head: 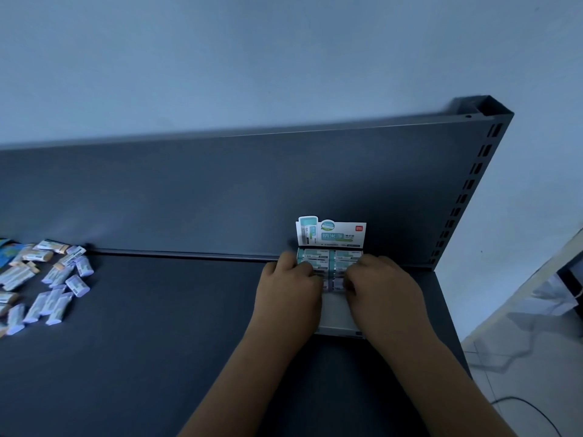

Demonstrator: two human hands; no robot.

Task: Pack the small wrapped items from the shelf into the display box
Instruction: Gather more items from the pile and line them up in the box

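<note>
We are holding both hands over the display box (pixel 335 312), which is sitting at the right rear of the shelf (pixel 157 326) with its header card upright. Our left hand (pixel 288 287) and right hand (pixel 383 290) are curling, knuckles up, onto the packed wrapped items (pixel 344 257) filling its far end; we cannot tell whether either is pinching one. Well apart, at the shelf's far left, loose wrapped items (pixel 53 279) are lying scattered.

I read the head view as dim, with a cold blue cast. Brightest zone: the wall (pixel 284 58), 10 to 2 o'clock. The shelf (pixel 157 342) renders near-black (little surface detail). Straight edges bow toward the borders. The wrapped items (pixel 47 279) at 9 o'clock appear soft.
</note>
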